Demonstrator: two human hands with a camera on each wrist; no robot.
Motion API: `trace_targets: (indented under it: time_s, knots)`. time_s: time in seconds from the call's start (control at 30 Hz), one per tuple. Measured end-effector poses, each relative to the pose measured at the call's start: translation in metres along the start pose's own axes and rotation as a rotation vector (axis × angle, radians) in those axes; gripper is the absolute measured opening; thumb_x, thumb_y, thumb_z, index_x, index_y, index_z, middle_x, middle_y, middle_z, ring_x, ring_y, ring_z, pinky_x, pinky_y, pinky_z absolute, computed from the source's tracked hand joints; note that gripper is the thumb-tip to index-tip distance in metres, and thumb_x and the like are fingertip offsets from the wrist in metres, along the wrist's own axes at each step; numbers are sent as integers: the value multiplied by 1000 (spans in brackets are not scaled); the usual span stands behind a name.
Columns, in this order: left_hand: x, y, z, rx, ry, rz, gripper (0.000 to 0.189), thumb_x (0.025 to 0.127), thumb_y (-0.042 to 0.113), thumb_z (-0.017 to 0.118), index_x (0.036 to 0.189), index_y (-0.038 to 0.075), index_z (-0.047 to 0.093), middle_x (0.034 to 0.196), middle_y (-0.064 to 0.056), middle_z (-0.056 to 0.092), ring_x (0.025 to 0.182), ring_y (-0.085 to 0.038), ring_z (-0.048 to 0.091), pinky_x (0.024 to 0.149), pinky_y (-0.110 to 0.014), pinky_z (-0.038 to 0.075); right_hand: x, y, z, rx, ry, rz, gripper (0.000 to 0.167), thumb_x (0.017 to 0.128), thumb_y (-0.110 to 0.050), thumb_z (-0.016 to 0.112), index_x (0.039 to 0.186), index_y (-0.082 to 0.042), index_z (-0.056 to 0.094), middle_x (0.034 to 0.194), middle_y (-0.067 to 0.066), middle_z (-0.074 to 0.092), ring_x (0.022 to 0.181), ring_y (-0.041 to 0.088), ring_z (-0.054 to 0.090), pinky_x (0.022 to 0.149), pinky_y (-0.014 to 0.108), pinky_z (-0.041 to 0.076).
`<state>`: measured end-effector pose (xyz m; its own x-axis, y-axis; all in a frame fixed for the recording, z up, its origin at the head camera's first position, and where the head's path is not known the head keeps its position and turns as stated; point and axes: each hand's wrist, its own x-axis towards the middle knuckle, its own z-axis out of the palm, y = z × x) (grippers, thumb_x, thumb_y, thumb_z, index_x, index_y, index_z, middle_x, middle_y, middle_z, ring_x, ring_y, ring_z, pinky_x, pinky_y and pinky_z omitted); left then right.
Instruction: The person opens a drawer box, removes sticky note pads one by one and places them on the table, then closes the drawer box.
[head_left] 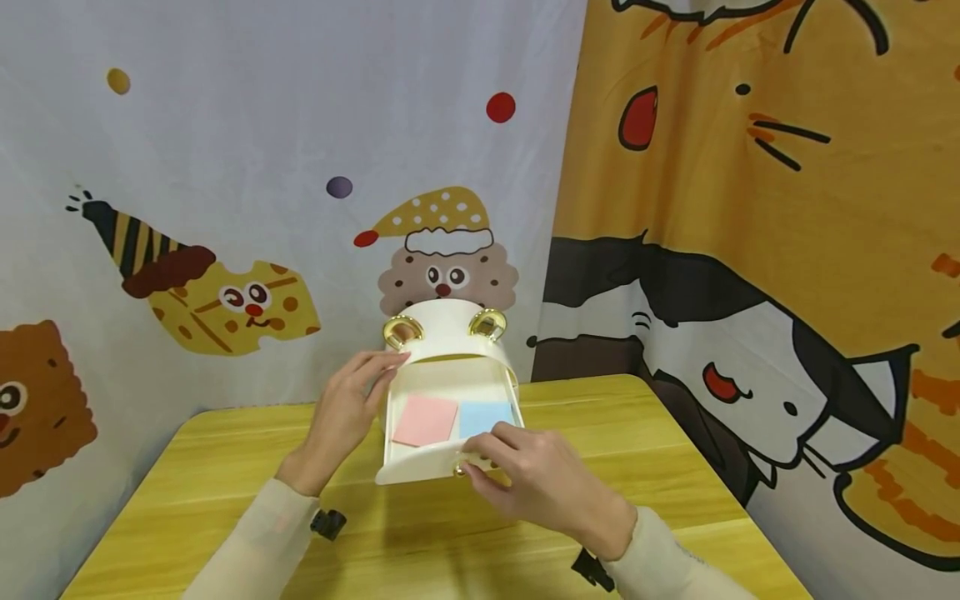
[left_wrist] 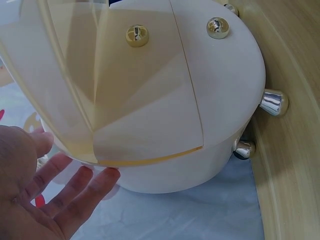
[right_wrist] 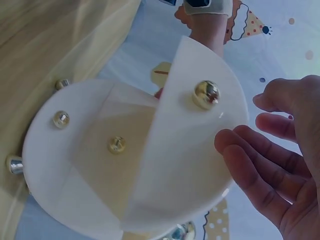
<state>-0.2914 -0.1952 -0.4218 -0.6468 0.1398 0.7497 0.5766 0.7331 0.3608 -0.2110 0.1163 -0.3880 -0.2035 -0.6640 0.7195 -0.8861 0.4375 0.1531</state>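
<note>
A white rounded box (head_left: 442, 329) with two gold rings (head_left: 487, 323) on top stands on the table. Its upper drawer (head_left: 405, 385) is pulled out toward me, with a pink paper square (head_left: 426, 419) and a light blue one (head_left: 483, 415) lying inside. My left hand (head_left: 345, 417) has its fingertips at the box's left side, fingers loosely extended. Over at the drawer front (right_wrist: 187, 150), my right hand (right_wrist: 275, 160) has relaxed fingers, its fingertips right at the curved edge. The drawer's gold knob (right_wrist: 206, 95) shows apart from those fingers in the right wrist view.
Below the drawer, the box front carries more gold knobs (right_wrist: 116, 145), and short shiny feet (left_wrist: 274, 102) hold it off the wood-grain table (head_left: 622, 450). Cartoon-printed cloth (head_left: 247, 125) hangs close behind the table.
</note>
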Motion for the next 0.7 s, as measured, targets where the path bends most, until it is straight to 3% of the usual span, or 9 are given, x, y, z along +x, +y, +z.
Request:
trace_targets:
  time_s: [0.23,0.57,0.7]
  knots:
    - [0,0,-1,1,-14,-20,34,111,8,79,142,19,84,119,-7,80,74,-11,51,65,-28,46,10,6,-11,9,14,-39,30,85,-12,100,107,-17,80,87,-6,74,61,-4,56,58,2,38]
    - [1,2,-2,2,-20,-30,35,111,8,79,144,19,84,119,-6,81,75,-13,54,67,-30,49,26,22,-19,88,-41,-35,30,88,-14,102,108,-13,79,90,-3,78,71,1,75,64,7,53]
    - [1,4,-3,1,-27,-36,34,112,9,78,144,19,83,120,-6,82,75,-14,55,67,-31,49,35,31,-23,110,-63,-35,28,90,-15,101,109,-15,80,90,-5,77,74,2,75,67,10,56]
